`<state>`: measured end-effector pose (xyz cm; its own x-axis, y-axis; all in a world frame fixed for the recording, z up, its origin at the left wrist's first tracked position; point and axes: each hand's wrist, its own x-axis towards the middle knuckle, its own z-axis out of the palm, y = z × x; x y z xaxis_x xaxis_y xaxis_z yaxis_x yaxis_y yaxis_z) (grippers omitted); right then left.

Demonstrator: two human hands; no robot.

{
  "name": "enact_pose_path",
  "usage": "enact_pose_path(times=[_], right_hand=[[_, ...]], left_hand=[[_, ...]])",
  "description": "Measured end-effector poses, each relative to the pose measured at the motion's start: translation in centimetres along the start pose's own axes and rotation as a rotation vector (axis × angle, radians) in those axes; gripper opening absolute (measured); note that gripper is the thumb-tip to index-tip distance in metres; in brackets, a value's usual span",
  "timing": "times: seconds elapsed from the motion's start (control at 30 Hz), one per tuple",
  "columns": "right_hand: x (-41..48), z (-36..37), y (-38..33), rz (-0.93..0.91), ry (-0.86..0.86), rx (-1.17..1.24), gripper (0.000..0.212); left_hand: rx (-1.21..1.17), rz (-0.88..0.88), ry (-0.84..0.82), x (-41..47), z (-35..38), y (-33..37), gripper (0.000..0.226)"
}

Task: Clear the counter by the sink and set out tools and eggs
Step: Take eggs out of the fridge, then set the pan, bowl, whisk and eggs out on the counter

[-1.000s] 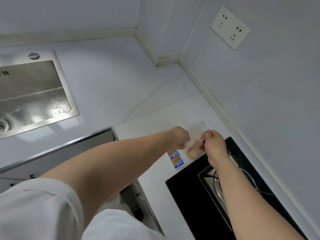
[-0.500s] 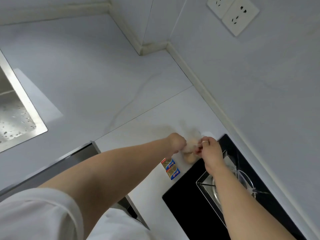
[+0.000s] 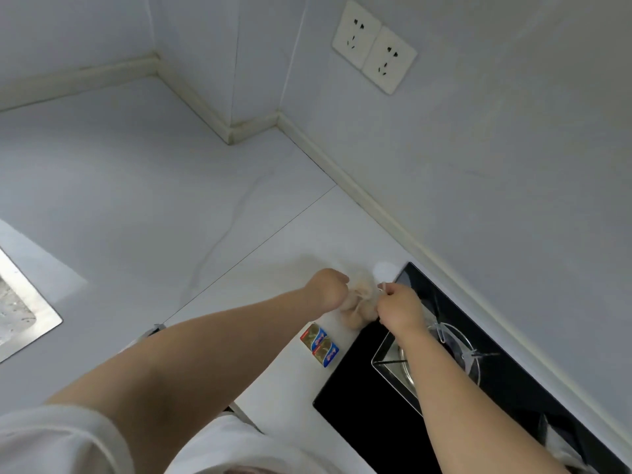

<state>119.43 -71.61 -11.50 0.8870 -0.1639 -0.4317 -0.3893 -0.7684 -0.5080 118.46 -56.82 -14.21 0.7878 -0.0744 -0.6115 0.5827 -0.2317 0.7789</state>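
Observation:
A thin clear plastic bag with pale brown eggs [image 3: 359, 302] sits on the white counter [image 3: 212, 206] beside the black hob. My left hand [image 3: 326, 289] grips the bag's left side with curled fingers. On the other side my right hand [image 3: 398, 307] pinches the bag's edge. The eggs are blurred and partly hidden between the two hands.
A black glass hob [image 3: 372, 419] with a steel burner ring [image 3: 448, 354] lies at the lower right. Near the hob's corner lies a small red and blue packet [image 3: 319, 343]. The steel sink [image 3: 20, 319] shows at the left edge. Two wall sockets [image 3: 374, 46] sit above.
The camera has swung right, so the sink has slid toward the left edge. Both hands stay on the egg bag, which now sits lower, near the hob's corner.

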Motion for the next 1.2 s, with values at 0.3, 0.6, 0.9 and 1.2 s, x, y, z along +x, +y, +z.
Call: enact_pose_path(times=[0.3,0.6,0.9,1.2], right_hand=[[-4.7,-5.9,-0.1,-0.076,0.398,0.141,0.030],[-11.8,-13.0,5.3,0.036,0.704,0.511,0.028],[-21.2,-17.1,16.1,0.203,1.003,0.667,0.020],[-31.5,-19.9,31.0,0.388,1.172,0.807,0.017]], left_hand=[[0.213,0.376,0.116,-5.1,1.6,7.5,0.051],[0.194,0.699,-0.070,-11.1,11.4,13.1,0.040],[0.246,0.681,-0.368,-17.1,23.6,11.7,0.031],[0.396,0.612,-0.629,-25.0,38.4,7.2,0.025]])
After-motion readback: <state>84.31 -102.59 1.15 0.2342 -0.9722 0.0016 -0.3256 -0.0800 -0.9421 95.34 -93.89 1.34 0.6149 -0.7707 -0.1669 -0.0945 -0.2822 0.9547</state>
